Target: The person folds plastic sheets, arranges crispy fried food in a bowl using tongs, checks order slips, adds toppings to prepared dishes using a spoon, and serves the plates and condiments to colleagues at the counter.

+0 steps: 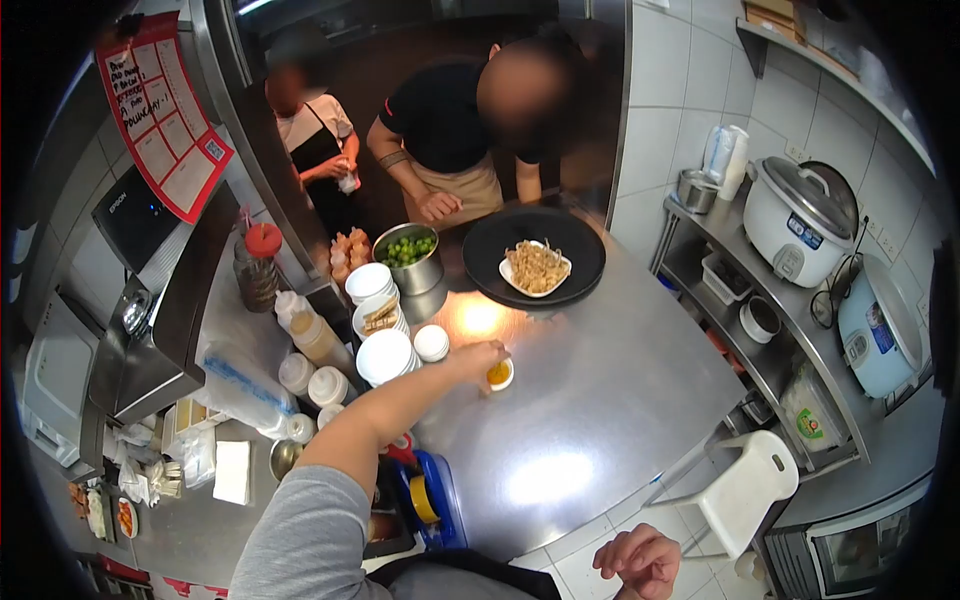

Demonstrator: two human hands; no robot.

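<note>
My left hand (478, 362) reaches across the steel counter, its fingers closed at the rim of a small white sauce cup (502, 382) with orange-yellow sauce in it. The fingertips partly cover the cup. Close to that hand on its left are stacked small white cups (431, 343) and white bowls (386, 358). My right hand (642, 560) hangs low near the counter's front edge, loosely curled, with nothing visible in it. Farther back, a white dish of shredded brown food (537, 268) sits on a round black tray (484, 250).
A metal pot of green citrus fruit (408, 247) and sauce bottles (320, 330) line the left side. Two people stand beyond the counter, one leaning over it. A white stool (735, 490) and a shelf with rice cookers (800, 215) are at the right.
</note>
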